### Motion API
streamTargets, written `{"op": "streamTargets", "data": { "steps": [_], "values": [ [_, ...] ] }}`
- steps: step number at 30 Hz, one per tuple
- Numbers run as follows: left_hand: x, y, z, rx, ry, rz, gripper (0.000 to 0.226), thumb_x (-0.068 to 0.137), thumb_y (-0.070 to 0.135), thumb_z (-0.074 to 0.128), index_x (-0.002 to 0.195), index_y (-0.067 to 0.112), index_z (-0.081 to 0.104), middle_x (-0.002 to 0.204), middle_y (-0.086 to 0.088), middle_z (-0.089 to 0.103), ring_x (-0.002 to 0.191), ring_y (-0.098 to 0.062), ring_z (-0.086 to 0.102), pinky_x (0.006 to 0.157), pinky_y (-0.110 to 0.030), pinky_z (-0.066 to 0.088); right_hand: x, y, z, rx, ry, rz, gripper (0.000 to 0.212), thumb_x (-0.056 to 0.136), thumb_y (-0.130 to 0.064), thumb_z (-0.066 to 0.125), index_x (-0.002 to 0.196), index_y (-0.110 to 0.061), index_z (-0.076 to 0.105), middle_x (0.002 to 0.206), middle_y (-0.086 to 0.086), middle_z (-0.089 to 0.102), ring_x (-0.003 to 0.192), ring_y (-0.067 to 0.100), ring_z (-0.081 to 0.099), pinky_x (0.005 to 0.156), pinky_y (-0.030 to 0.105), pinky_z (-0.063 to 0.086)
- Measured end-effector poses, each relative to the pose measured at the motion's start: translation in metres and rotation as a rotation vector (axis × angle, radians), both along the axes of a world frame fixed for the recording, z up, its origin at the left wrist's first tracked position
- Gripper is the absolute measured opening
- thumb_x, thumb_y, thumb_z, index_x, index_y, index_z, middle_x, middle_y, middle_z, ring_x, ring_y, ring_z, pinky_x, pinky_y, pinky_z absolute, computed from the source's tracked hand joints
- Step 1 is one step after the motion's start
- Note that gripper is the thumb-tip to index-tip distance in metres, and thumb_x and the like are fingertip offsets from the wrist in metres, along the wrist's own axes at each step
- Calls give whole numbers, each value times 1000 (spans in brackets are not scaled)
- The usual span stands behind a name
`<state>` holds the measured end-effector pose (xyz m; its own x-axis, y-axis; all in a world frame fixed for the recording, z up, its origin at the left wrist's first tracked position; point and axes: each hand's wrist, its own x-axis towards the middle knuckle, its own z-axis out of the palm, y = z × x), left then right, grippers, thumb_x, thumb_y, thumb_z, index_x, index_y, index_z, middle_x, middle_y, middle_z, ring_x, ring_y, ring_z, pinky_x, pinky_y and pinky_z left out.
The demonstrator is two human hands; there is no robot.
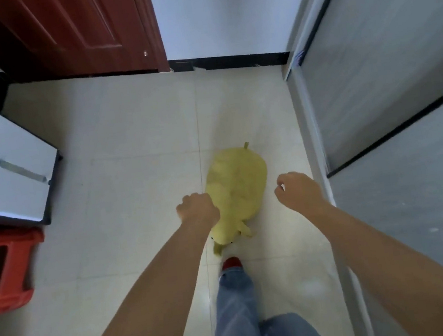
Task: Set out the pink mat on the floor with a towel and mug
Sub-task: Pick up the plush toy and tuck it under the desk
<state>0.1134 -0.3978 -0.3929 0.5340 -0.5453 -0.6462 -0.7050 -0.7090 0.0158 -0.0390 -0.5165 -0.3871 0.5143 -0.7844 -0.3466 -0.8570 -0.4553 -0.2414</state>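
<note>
No pink mat, towel or mug shows in the head view. My left hand (pixel 197 209) hangs over the pale tiled floor (pixel 126 140) with its fingers curled in, holding nothing, and it overlaps the left edge of a yellow-green plush toy (pixel 237 188) lying on the tiles. My right hand (pixel 298 191) is to the right of the toy, fingers loosely curled with a small gap, nothing in it. Both arms reach forward and down.
A dark red door (pixel 70 32) stands at the far left, a white wall with black skirting beside it. Grey panels (pixel 387 89) line the right side. A white cabinet (pixel 0 168) and a red plastic stool (pixel 2 270) sit at the left. My red shoe (pixel 231 263) touches the toy's near end.
</note>
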Motion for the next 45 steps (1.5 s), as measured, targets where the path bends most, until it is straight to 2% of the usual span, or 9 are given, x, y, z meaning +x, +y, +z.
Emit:
{"op": "streamTargets", "data": {
  "steps": [9, 13, 17, 24, 31, 35, 38, 41, 45],
  "values": [
    [4, -29, -136, 72, 356, 616, 43, 91, 17, 41, 132, 3, 35, 125, -14, 54, 113, -29, 54, 83, -33, 44, 23, -82, -127, 367, 129, -161, 17, 87, -12, 43, 80, -4, 55, 78, 9, 52, 77, 26, 49, 64, 29, 36],
    [-11, -48, -188, 45, 407, 916, 47, 91, 18, 42, 132, -2, 32, 124, -19, 54, 110, -33, 54, 74, -30, 37, 31, -122, -178, 454, 137, -167, 18, 88, -12, 43, 87, -1, 58, 83, 9, 51, 79, 24, 45, 68, 27, 32],
    [-20, -71, -239, 25, 402, 1230, 48, 91, 24, 41, 129, -6, 38, 115, -20, 59, 100, -35, 57, 71, -32, 41, 38, -166, -227, 487, 146, -137, 24, 88, -10, 39, 66, -7, 46, 68, 7, 49, 77, 26, 46, 66, 29, 33],
    [8, -72, -345, 27, 300, 1669, 52, 90, 29, 47, 131, -4, 43, 133, -22, 51, 121, -37, 50, 99, -42, 43, 83, -216, -331, 434, 75, -133, 47, 91, -29, 50, 124, 5, 43, 123, 25, 57, 117, 36, 51, 93, 37, 40],
    [12, -56, -427, -61, 154, 1664, 46, 95, 27, 37, 128, -3, 45, 125, -25, 56, 114, -39, 54, 92, -41, 44, 137, -240, -424, 362, -17, -313, 62, 90, -40, 49, 135, -1, 33, 142, 20, 41, 130, 33, 40, 103, 36, 34],
    [11, -59, -439, -132, 104, 1641, 43, 98, 28, 32, 122, -2, 52, 123, -23, 58, 113, -38, 54, 93, -39, 42, 154, -246, -441, 323, -139, -370, 33, 90, -29, 50, 102, 0, 61, 111, 19, 64, 107, 32, 56, 88, 34, 43],
    [10, -63, -432, -180, 85, 1752, 42, 98, 27, 32, 123, -2, 51, 124, -22, 57, 114, -38, 53, 94, -39, 41, 164, -251, -438, 357, -181, -514, 36, 89, -18, 50, 53, -14, 46, 59, 2, 48, 70, 23, 49, 66, 29, 38],
    [9, -61, -423, -222, 85, 1801, 42, 99, 26, 32, 121, -3, 51, 122, -23, 57, 112, -38, 53, 94, -41, 42, 179, -260, -431, 532, -213, -668, 36, 88, -2, 48, 55, -15, 39, 60, 0, 40, 53, 12, 39, 54, 25, 39],
    [9, -56, -417, -213, 86, 1749, 42, 99, 25, 31, 116, -7, 53, 118, -26, 59, 109, -40, 55, 90, -42, 44, 171, -265, -429, 559, -223, -517, 34, 90, -9, 51, 57, -18, 45, 60, 2, 47, 51, 9, 42, 48, 21, 38]
  ]
}}
